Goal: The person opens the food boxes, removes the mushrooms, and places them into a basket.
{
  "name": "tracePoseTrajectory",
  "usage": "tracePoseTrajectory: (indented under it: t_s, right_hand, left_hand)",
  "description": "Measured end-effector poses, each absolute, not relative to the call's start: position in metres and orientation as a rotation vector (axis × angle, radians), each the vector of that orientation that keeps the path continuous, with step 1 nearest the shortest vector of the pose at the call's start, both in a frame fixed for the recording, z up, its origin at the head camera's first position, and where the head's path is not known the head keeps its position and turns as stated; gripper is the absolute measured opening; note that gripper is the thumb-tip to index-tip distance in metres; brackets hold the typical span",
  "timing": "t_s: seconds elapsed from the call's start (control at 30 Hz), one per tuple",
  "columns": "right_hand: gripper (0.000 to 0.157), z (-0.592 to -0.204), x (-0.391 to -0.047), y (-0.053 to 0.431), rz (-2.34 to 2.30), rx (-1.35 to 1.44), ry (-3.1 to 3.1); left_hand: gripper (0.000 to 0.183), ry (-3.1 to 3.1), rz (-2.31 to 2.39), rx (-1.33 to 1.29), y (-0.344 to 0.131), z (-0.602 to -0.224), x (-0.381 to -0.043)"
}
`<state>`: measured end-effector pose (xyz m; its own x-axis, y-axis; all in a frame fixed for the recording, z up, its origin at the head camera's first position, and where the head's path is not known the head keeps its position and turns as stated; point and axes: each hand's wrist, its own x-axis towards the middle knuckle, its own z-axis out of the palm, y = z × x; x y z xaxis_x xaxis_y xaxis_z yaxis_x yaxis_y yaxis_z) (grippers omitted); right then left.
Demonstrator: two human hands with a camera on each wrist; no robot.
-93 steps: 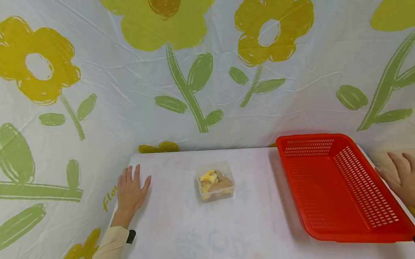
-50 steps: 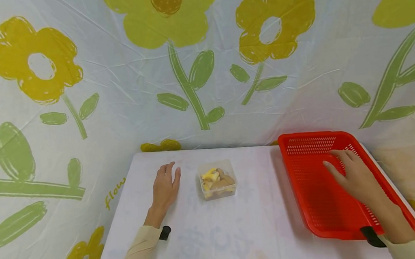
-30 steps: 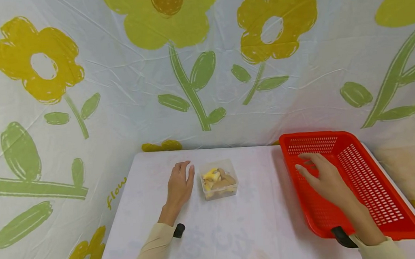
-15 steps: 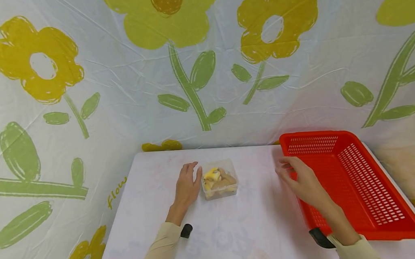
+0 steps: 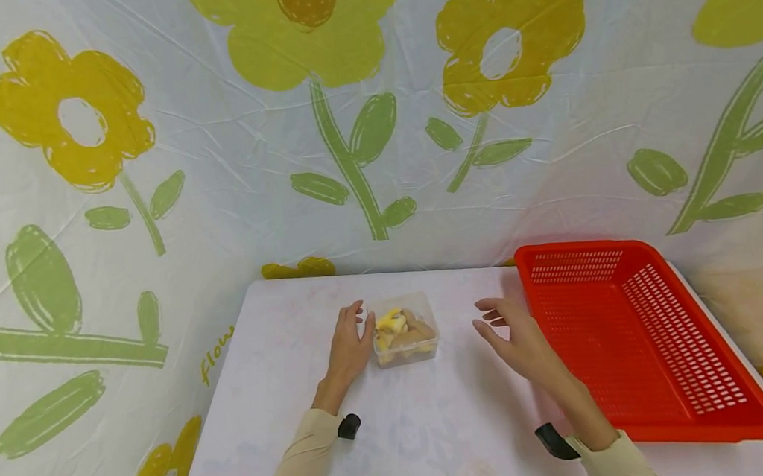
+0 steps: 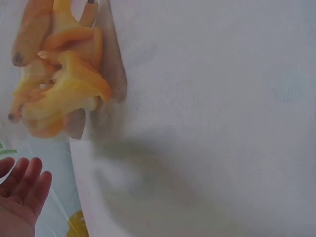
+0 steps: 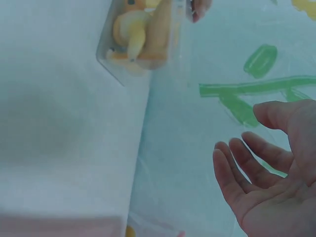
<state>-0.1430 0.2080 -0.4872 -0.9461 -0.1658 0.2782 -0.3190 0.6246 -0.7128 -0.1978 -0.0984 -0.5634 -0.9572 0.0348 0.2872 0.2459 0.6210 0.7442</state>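
A small clear plastic box [image 5: 406, 357] stands on the white table, filled with yellow and tan banana-like pieces [image 6: 74, 84], some with dark tips. Just left of the box is my left hand [image 5: 348, 349], fingers loosely bent and thumb right at its side wall. My right hand [image 5: 523, 340] hovers between the box and the red basket, thumb and fingers spread apart around nothing. In the right wrist view the box's corner shows at the top, away from the right palm [image 7: 276, 207].
A red plastic basket [image 5: 591, 333] with slotted walls lies along the table's right side, nothing in it. The white table [image 5: 430, 428] ends at the back against a flower-printed cloth [image 5: 228, 168].
My left hand has moved right from the table's left edge to the box. The right hand has come left across the basket toward the box. Box and basket stay in place.
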Motion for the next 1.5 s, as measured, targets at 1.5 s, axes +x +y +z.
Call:
tracePoseTrajectory:
  t_s: [1.5]
  right_hand:
    - [0.019, -0.556, -0.156, 0.160, 1.743, -0.134, -2.531]
  left_hand:
    - [0.092, -2.611, -1.764, -0.360, -0.084, -0.593, -0.192]
